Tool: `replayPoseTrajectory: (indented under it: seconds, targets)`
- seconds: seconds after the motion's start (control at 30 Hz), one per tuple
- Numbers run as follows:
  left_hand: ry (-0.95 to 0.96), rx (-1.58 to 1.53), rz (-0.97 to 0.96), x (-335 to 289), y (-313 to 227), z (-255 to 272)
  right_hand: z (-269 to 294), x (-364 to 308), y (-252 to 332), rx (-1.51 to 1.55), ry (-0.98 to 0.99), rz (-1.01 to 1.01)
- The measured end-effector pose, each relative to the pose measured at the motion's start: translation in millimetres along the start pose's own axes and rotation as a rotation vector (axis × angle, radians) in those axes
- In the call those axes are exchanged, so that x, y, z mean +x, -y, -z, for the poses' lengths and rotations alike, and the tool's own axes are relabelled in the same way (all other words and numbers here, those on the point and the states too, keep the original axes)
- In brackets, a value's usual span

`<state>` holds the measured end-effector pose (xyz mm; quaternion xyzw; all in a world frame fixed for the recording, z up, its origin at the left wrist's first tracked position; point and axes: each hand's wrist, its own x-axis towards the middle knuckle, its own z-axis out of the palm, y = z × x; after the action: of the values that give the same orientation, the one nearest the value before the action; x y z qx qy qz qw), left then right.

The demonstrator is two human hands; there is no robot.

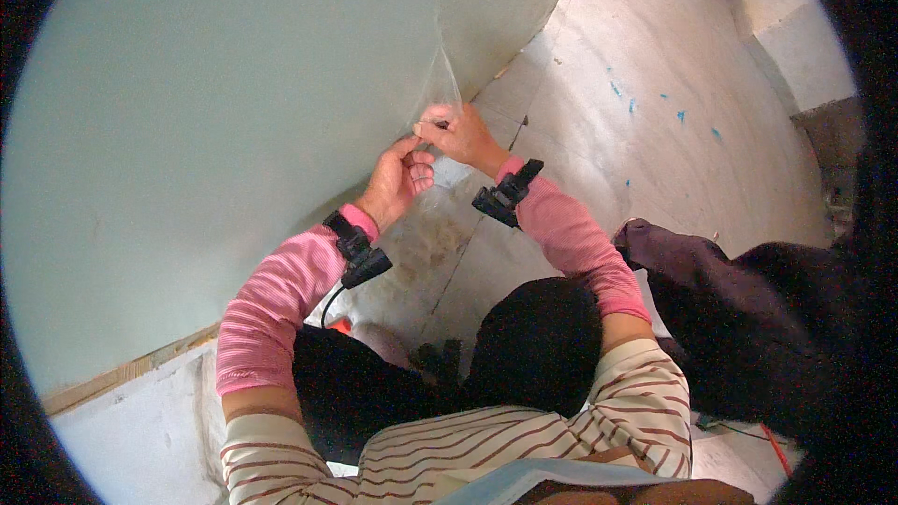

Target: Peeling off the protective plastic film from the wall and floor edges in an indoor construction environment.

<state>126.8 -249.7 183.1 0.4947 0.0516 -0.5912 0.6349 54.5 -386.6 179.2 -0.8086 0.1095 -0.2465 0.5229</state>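
Observation:
A clear plastic film (pixel 440 84) hangs loose from the edge of a large pale green panel (pixel 234 84). My right hand (pixel 458 136) is closed in a pinch on the film at the panel's lower edge. Right beside it, my left hand (pixel 400 178) has its thumb and forefinger pressed together at the same film, its other fingers curled. The two hands nearly touch. A piece of the film seems to hang below them, but its outline is hard to make out against the floor. Pink sleeves and black wrist straps cover both forearms.
The pale floor (pixel 673 65) carries scattered blue scraps (pixel 631 105) and dark joint lines. Close on my right is a person's dark-clothed leg (pixel 748 299). A wooden strip (pixel 131 369) runs under the panel at lower left. A red-orange tool or stick (pixel 776 449) lies at lower right.

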Motion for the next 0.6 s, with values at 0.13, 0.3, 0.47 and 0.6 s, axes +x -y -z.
replayPoseTrajectory:
  seconds: [0.13,0.3,0.47,0.6]
  targets:
    - [0.024,-0.052,-0.017,-12,-6,-6,4,-9,3,-0.042,0.05,-0.086]
    - [-0.004,-0.067,-0.023,4,1,1,4,-11,5,-0.044,-0.008,-0.099]
    - [0.001,-0.068,-0.039,9,-1,1,16,10,31,-0.494,0.01,-0.194]
    - [0.013,-0.045,-0.043,10,-1,-2,13,19,-1,-0.467,0.04,-0.047]
